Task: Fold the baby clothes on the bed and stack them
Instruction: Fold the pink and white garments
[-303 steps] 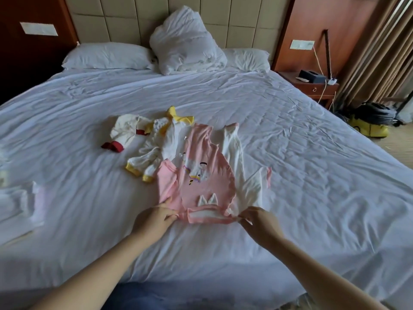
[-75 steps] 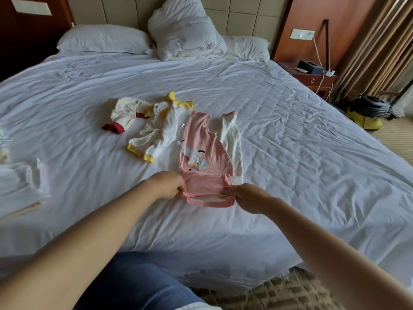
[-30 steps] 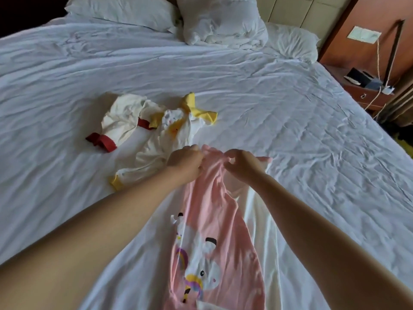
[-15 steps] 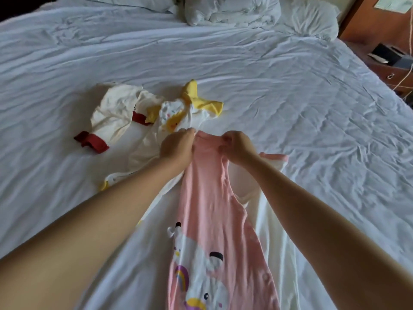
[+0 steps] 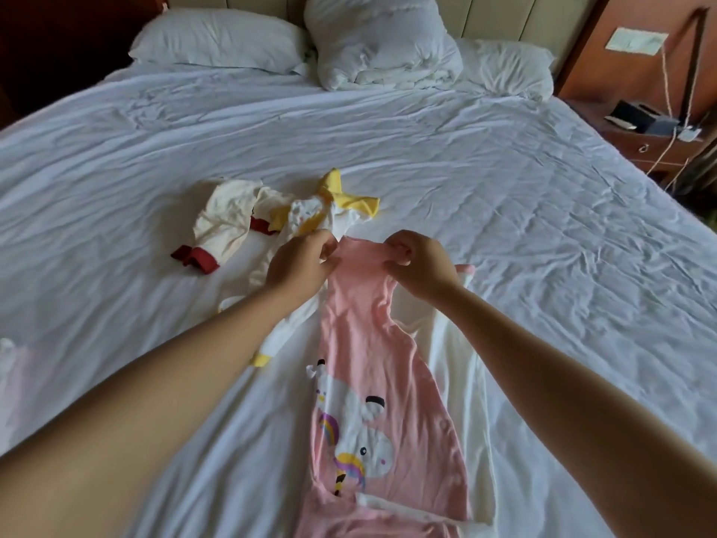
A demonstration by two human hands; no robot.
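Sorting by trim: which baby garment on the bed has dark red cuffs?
The cream garment farthest left; the yellow-trimmed garment beside it and the pink romper have none.

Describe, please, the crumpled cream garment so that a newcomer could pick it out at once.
On the white bed, look mid-mattress. The cream garment lies crumpled just left of the yellow-trimmed garment. It alone has dark red cuffs.

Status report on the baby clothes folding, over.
Left hand, right hand: both pinching the far end of the pink romper. Romper flat lengthwise on the bed, print up. Yellow-trimmed garment crumpled by the left hand; red-cuffed garment beside it.
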